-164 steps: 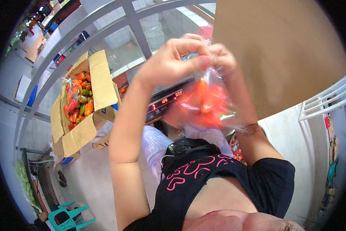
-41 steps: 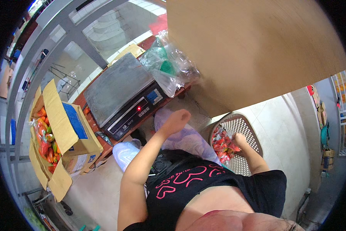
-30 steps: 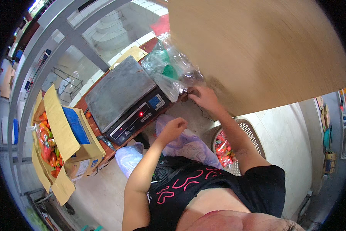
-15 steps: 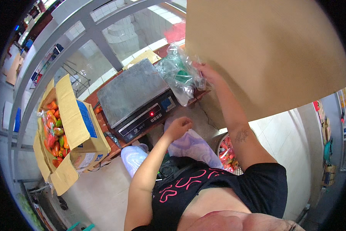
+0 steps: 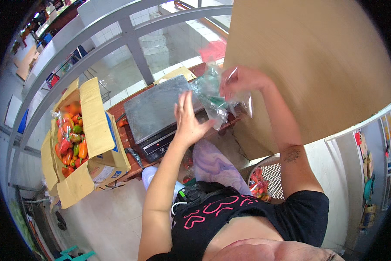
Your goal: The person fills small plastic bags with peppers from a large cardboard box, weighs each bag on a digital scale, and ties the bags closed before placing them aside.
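Right now: right hand (image 5: 243, 80) is raised over the bench's right end, fingers curled and pinching the top of a clear bag (image 5: 239, 98). Bag hangs down from the pinch, looks empty, its lower edge just past the scale's right side. Just left of it sits a crumpled stack of clear bags (image 5: 208, 93) with green print, on the bench by the scale's right rear corner, touching the held bag or overlapping it; can't tell which.

Left hand (image 5: 189, 119) is open, fingers spread and pointing up, palm toward the bags, holding nothing. It hovers over the scale's (image 5: 160, 113) front right corner, above the display strip.

Scale has a flat steel pan and sits mid-bench (image 5: 126, 135), which is reddish brown.

Left end of bench: open cardboard box (image 5: 95, 139), flaps up, filled with red, orange and green peppers (image 5: 69, 139).

Lower right, on the floor by the person's hip: a mesh basket (image 5: 276, 174) with bagged red peppers (image 5: 258, 187) in it. Large brown board fills the upper right.
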Motion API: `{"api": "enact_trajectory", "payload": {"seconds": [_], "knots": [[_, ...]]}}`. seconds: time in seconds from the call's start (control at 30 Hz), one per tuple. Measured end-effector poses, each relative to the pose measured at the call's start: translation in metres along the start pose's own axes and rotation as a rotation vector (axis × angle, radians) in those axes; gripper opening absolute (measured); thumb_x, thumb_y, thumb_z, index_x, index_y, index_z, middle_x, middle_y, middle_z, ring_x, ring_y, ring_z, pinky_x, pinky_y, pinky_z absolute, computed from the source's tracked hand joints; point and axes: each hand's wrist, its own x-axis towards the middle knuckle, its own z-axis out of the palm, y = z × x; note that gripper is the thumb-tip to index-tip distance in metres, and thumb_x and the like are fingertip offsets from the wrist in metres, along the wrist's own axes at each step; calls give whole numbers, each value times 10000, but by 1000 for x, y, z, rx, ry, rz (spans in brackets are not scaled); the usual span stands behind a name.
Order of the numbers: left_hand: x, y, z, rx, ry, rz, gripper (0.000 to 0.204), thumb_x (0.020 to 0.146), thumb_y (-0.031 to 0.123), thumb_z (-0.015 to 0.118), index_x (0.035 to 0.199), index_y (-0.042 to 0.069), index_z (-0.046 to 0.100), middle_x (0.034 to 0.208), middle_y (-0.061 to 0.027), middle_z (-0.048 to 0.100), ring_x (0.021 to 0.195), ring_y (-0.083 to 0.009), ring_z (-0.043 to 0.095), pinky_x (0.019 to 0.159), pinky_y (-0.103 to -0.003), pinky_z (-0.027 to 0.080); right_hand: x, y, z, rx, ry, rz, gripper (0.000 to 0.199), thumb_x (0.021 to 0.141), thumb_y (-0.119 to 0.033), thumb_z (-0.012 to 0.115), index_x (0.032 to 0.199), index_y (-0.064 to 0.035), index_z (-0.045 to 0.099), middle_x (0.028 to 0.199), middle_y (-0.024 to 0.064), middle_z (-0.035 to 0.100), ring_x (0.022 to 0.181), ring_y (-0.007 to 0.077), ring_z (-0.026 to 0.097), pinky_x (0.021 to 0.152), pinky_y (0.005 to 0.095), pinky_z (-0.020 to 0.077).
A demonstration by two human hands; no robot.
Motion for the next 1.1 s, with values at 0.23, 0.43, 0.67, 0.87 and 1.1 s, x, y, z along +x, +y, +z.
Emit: {"api": "enact_trajectory", "payload": {"seconds": [0.23,0.43,0.67,0.87,1.1], "knots": [[18,23,-64,-196,-431,-114,309,649,201,722,870,23,601,778,-79,613,856,-171,548,751,-292,399,-3,-91,1,-111,175,-93,220,725,-175,683,811,13,608,650,58,600,526,85,552,421,207,414],[-28,-34,-113,-1201,-267,-330,73,730,40,625,779,14,577,732,-88,616,671,-170,607,651,-283,489,-14,-92,-38,-267,428,-35,297,716,-338,681,733,-49,613,441,-29,430,392,27,373,368,198,232],[-62,-41,-132,-1385,218,-462,110,806,95,592,878,19,559,778,-90,609,696,-172,606,651,-286,507,2,-77,-12,332,578,-146,224,759,-269,658,717,-62,583,585,-37,489,492,31,423,434,193,302],[-69,-34,-131,-951,402,-408,197,860,214,540,861,17,558,662,-25,569,531,-79,503,500,-188,415,-2,-43,-29,305,627,-14,133,799,-166,615,780,-36,594,658,-10,557,503,44,447,452,182,349],[-77,-49,-136,-610,530,-418,298,884,302,490,753,41,550,506,38,403,441,-38,363,396,-189,291,-3,-37,2,178,558,-124,132,796,-192,626,785,-61,606,663,-8,566,538,52,479,480,185,372]]}}
